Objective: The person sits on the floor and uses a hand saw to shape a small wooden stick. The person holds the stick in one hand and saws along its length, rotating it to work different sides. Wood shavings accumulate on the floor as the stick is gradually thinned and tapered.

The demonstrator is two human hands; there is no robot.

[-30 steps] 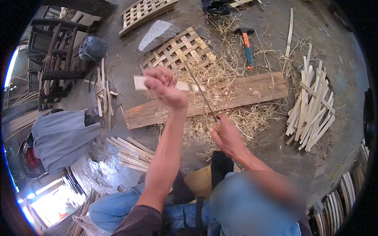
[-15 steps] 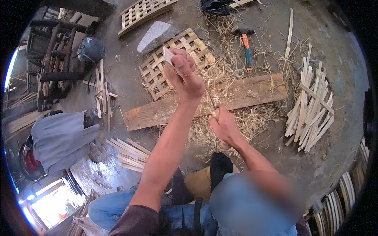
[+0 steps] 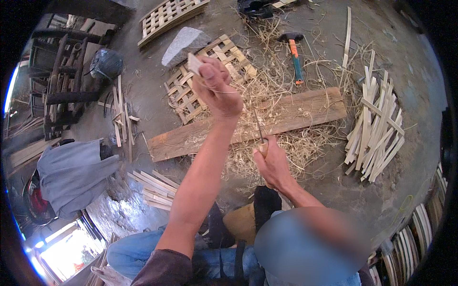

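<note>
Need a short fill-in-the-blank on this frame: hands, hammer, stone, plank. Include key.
1. The left hand grips a pale strip, while the thin-bladed tool is held in the ____ hand.
2. The hammer has a handle coloured teal and ____.
3. In the picture, the grey stone lies to the ____ of the hammer.
4. The plank, with curled shavings on and around it, is made of ____.

Missing words: right; orange; left; wood

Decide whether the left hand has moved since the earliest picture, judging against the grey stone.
Yes: the left hand has shifted rightward and up the picture, relative to the grey stone.
</note>
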